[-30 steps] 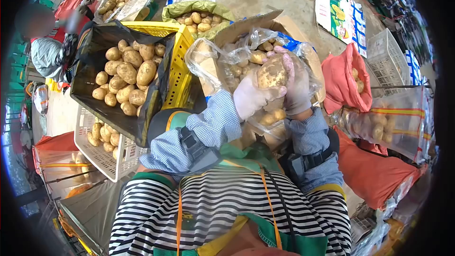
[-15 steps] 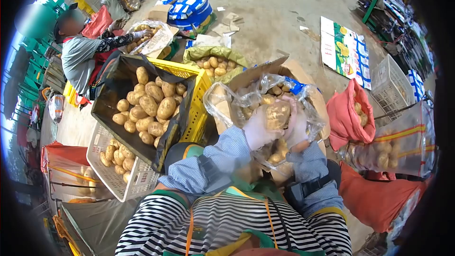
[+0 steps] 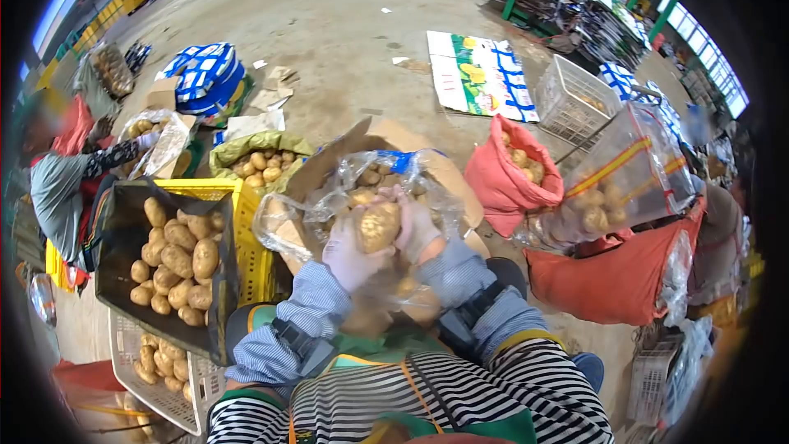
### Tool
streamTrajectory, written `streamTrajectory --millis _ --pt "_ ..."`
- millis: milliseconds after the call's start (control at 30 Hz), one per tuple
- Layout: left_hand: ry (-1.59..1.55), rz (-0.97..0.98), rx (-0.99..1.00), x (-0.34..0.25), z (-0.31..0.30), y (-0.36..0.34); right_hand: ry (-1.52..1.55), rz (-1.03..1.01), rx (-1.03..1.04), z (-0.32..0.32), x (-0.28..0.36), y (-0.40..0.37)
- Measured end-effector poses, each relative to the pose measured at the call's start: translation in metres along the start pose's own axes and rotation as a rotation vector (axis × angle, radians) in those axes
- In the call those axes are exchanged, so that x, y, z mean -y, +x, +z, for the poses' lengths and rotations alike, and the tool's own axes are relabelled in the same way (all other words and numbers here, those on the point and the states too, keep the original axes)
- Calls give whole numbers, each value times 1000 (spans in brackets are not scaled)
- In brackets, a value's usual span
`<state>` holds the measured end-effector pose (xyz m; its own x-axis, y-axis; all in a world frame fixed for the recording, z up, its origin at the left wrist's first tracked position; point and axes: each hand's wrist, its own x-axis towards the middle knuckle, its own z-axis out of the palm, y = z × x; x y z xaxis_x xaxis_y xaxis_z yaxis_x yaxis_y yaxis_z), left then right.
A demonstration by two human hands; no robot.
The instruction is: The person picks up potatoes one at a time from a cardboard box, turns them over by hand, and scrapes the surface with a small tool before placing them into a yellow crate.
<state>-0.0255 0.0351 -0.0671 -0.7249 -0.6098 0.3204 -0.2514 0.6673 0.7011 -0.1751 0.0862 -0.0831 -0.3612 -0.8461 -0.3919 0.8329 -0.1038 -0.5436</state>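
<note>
A large brown potato point(image 3: 379, 227) is held between my two gloved hands, above an open cardboard box point(image 3: 450, 171) lined with clear plastic. My left hand point(image 3: 352, 253) is closed around its left side, and my right hand point(image 3: 417, 228) grips it from the right. More potatoes lie inside the plastic liner point(image 3: 283, 218) beneath and behind the hands. To the left, a yellow crate point(image 3: 253, 238) with a dark lining is filled with potatoes point(image 3: 177, 260).
A white crate point(image 3: 123, 353) of potatoes stands low on the left, and a green sack point(image 3: 222, 163) of potatoes behind the box. To the right are a pink sack point(image 3: 496, 197) and a red bag point(image 3: 588, 284). A co-worker point(image 3: 62, 189) sits far left, handling potatoes.
The view has turned to the right, so the surroundings appear shifted left. Both hands still hold the potato above the box, and its visible face looks different.
</note>
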Motion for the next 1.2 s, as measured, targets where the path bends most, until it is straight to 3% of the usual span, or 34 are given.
streamTrajectory --millis 33,67,133,233,367,400,433,500,533,600,633,667,700,733,767,800,833,900,967,1000,1033,1100,1133,1167,1200 --pt "-155 -153 -15 6 6 0 -1 -13 -5 6 -3 -2" --pt "-201 -286 12 3 2 2 -387 -272 -79 11 -7 -5" --pt "-97 -260 77 4 -2 -3 -1021 -671 -153 -14 -48 24" --pt "15 -227 198 -8 -8 -13 -1096 -593 -78 4 -36 1" --pt "98 -213 209 -25 -16 -9 -1077 -609 -94 16 -22 3" --pt "124 -157 173 -31 -21 -7 -1116 -456 -133 17 -15 -3" --pt "150 -102 137 -34 -24 -5 -1115 -460 -142 3 -21 10" --pt "45 -114 132 -32 -23 -3 -2004 -600 -216 -35 -39 48" --pt "-59 -133 125 -32 -23 -3 -2006 -598 -224 -28 -33 41" --pt "-103 -124 106 -34 -23 -4 -524 -132 -57 -2 -14 17" --pt "-142 -117 83 -36 -23 -4 -527 -131 -62 -6 -15 22" --pt "-145 -118 84 -35 -24 -3 -168 19 -54 -8 -17 30" --pt "-539 -263 85 -33 -27 2 193 167 -44 -11 -20 35" --pt "-931 -407 84 -31 -29 6 195 167 -47 -4 -19 28" --pt "-930 -409 88 -29 -27 9 -65 31 -156 14 -17 13" --pt "-866 -369 -31 -26 -24 12 -323 -105 -263 28 -15 1" --pt "-801 -328 -150 -22 -21 16 -258 -243 20 34 -19 -4" --pt "-621 -238 -157 -2 -20 19 -897 -661 -36 12 -37 15" --pt "-856 -383 -54 20 -15 23 -865 -575 -68 10 -40 16" --pt "-723 -527 -25 23 -21 26 -833 -490 -103 8 -40 16" --pt "-724 -526 -19 29 -20 26 -831 -493 -109 14 -36 9" --pt "-632 -254 -161 42 -15 23 -1254 -827 74 40 -22 -18" --pt "-930 -361 -230 18 -21 21 -1278 -786 28 49 -21 -29" --pt "-928 -364 -229 10 -24 22 -1276 -784 27 36 -38 -17" --pt "-972 -425 -237 5 -26 23 -929 -661 58 16 -65 8"
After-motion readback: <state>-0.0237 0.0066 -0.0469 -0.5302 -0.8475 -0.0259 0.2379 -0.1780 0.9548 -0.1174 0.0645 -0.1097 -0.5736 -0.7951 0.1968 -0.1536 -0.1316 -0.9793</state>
